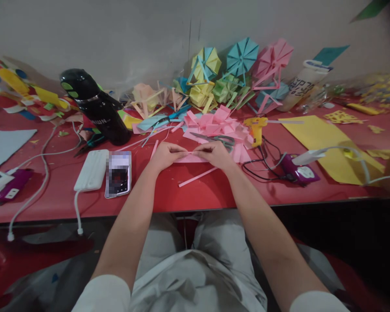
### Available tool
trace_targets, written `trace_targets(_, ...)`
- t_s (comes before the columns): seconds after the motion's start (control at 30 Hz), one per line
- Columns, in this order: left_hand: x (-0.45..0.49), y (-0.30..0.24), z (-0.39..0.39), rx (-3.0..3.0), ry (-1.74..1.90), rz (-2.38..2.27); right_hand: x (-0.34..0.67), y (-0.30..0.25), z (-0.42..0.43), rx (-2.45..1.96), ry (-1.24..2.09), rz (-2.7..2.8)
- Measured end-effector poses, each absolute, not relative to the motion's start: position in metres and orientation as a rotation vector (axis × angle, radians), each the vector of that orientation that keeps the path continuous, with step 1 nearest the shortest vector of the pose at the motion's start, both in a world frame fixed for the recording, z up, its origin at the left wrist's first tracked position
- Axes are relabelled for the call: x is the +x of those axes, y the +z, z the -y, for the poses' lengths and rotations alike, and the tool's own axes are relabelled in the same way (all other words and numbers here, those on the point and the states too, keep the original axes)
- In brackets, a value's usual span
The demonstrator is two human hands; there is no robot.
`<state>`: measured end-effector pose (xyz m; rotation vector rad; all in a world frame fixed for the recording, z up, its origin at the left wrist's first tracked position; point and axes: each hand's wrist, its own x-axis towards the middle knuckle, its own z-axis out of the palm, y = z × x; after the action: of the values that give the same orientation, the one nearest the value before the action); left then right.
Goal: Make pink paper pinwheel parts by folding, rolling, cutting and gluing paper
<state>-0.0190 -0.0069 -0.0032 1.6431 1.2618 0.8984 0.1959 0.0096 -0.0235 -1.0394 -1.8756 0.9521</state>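
A strip of pink paper (191,159) lies under my fingers on the red table. My left hand (169,155) pinches its upper edge from the left, and my right hand (214,152) pinches it from the right, fingertips almost meeting. Nearer to me is a thin pink paper stick (197,177), lying at a slant with its right end by my right wrist. Just beyond my hands sits a heap of folded pink paper pieces (214,123), with scissors (219,139) resting at its near side.
A yellow glue gun (256,130) and a purple power block (300,169) with cables stand to the right, beside yellow paper (328,147). Paper umbrellas (242,56) line the wall. On the left are a black bottle (97,108), a phone (118,173) and a white power bank (91,170).
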Motion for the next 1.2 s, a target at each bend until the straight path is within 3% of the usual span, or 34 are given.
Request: trace_targets(1.2, -0.041, -0.006, 0.002, 1.557, 0.882, -1.245, 0.204, -0.023, -0.011, -1.072, 0.965, 1.812)
